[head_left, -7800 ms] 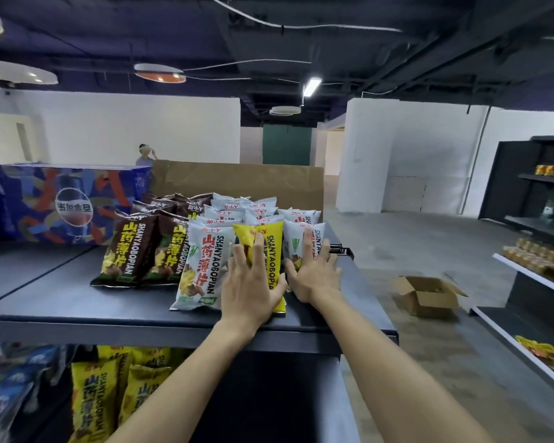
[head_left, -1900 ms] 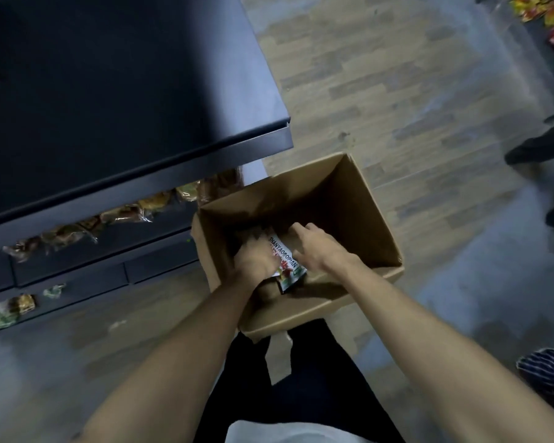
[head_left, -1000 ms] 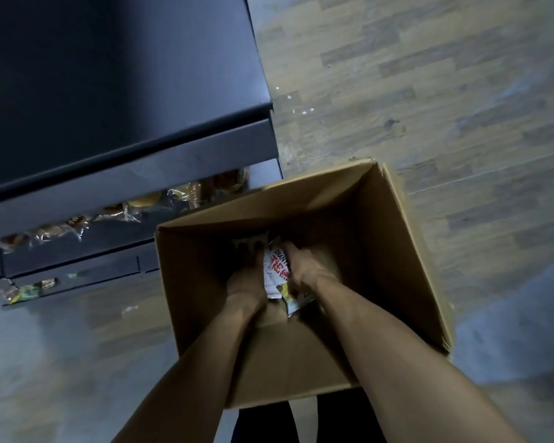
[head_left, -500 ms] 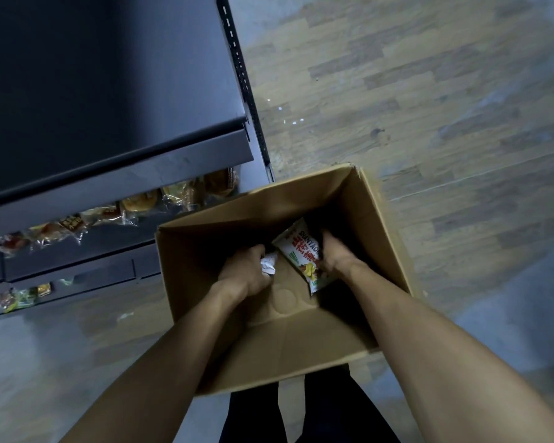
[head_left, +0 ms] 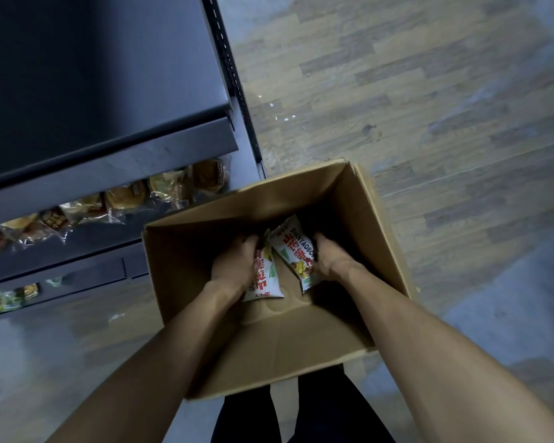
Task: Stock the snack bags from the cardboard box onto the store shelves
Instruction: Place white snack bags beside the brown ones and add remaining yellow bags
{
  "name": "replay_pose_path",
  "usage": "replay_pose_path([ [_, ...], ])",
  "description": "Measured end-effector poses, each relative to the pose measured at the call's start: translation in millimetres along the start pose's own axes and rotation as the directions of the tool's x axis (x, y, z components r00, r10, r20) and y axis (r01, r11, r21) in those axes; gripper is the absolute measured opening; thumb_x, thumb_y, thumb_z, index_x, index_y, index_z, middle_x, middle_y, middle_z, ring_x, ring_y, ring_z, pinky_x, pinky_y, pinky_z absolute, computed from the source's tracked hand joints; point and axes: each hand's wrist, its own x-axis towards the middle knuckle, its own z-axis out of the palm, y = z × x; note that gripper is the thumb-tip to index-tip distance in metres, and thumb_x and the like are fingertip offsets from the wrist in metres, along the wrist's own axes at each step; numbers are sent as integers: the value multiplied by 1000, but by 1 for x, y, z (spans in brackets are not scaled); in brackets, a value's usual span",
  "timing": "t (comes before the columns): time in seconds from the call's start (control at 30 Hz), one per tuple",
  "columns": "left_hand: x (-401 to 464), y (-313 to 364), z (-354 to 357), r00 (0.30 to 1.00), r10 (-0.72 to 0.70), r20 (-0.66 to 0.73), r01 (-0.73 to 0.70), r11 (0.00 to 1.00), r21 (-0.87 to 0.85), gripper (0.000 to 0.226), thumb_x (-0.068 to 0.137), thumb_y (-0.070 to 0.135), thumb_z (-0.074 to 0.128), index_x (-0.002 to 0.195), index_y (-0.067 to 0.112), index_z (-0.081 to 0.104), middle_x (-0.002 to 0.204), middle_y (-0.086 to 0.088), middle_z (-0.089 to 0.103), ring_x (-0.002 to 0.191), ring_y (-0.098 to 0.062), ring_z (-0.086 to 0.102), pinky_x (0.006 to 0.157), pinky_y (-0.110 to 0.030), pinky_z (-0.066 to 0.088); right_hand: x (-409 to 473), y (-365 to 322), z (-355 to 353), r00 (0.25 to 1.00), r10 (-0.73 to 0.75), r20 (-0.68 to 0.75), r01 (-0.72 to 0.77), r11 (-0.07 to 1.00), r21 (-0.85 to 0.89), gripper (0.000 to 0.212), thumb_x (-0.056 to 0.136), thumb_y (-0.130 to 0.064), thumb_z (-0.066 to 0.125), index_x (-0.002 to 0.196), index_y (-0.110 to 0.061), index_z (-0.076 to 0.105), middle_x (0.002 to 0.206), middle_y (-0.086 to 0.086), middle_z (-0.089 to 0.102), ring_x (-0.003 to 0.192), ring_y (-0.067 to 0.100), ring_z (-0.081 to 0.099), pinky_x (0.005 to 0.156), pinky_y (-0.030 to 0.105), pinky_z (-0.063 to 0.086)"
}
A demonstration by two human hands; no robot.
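Observation:
I look straight down into an open cardboard box (head_left: 288, 343) on the floor beside the dark store shelves (head_left: 115, 161). Both my hands are inside it. My left hand (head_left: 235, 263) grips a white snack bag (head_left: 264, 281) with red lettering. My right hand (head_left: 331, 262) grips a second white snack bag (head_left: 296, 251), printed SHANYAOBO and tilted up toward the far wall. The fingertips of both hands are hidden behind the bags.
The dark shelf top (head_left: 93, 68) juts out at upper left. Wrapped bread packs (head_left: 125, 199) line the shelf below it, and small packets (head_left: 10, 298) lie on the lowest one. Wood-pattern floor (head_left: 397, 91) spreads to the right. My legs stand under the box's near edge.
Earlier I was setting bags on the shelf top; then I bent to the box. Over the last half second the bag in my left hand has come into fuller view.

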Motion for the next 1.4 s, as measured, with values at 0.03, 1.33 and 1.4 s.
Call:
replay_pose_path([
  [0.03,0,-2,5,1000,1,-6,-1,1000,1,35,93,23,55,128,21,50,130,-9,51,113,-29,55,87,-38,50,-4,-3,1,1000,-2,14,2,1000,-20,51,104,-38,35,141,-4,44,141,17,51,128,33,50,68,23,48],
  [1.33,9,-4,62,902,-429,49,428,903,24,63,78,57,69,121,13,57,121,-9,61,112,-27,60,83,-31,48,-14,8,22,950,-313,13,139,385,-912,61,98,-11,42,151,-34,22,150,15,26,128,37,38,97,48,47],
  [1.4,8,-4,58,902,-427,65,424,904,51,55,80,49,71,121,15,58,122,-8,62,113,-27,60,85,-32,49,-20,11,15,953,-303,-8,112,374,-921,64,97,-8,44,151,-32,20,145,17,31,126,37,41,95,46,48],
])
